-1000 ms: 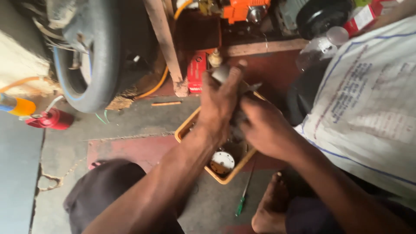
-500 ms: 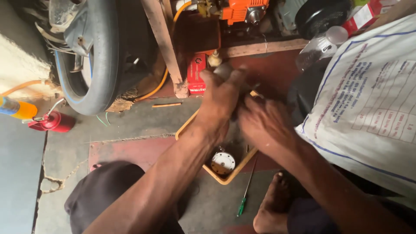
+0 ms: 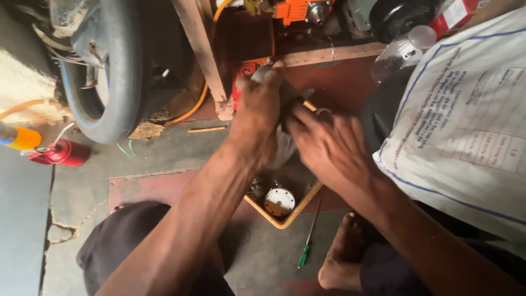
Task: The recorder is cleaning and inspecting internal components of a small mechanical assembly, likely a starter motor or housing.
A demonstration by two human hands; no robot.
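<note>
Grey metal part (image 3: pixel 291 100), small and dark with grime, held above the yellow tray (image 3: pixel 285 222) near the middle of the view, mostly hidden by fingers.

Far left: red oil can (image 3: pixel 60 153) lying on the concrete, well apart from the work. Unlikely to matter unless kicked over.

Next along: black tyre (image 3: pixel 118 82) leaning by the wooden post (image 3: pixel 200 55), near the elbow line. Could be knocked by a sharp backward tug of the arm.

Left hand (image 3: pixel 260 109): closed around the part from above, fingers curled over it, skin looking greasy. Judged the main risk: a slick grip giving way under a hard twist, part dropping into the tray or bouncing out onto the floor.

Below the hands: round white component (image 3: pixel 279 200) lying loose in the tray, right under the part. Probably struck and dented, or knocked out, by anything that falls.

Green-handled screwdriver (image 3: pixel 305 249) on the floor just outside the tray, beside the bare foot (image 3: pixel 342 252). Easy to tread on or roll away with a shift of weight.

Right hand (image 3: pixel 329 148): fingers stretched forward and pressed against the part; whether clamped on it or only pushing, cannot tell. Fingertip liable to be nipped between part and left hand if something gives suddenly.

Far right: white printed sack (image 3: pixel 466 126) close to the right forearm, likely to catch a smear of grease or snag the elbow mid-pull.
</note>
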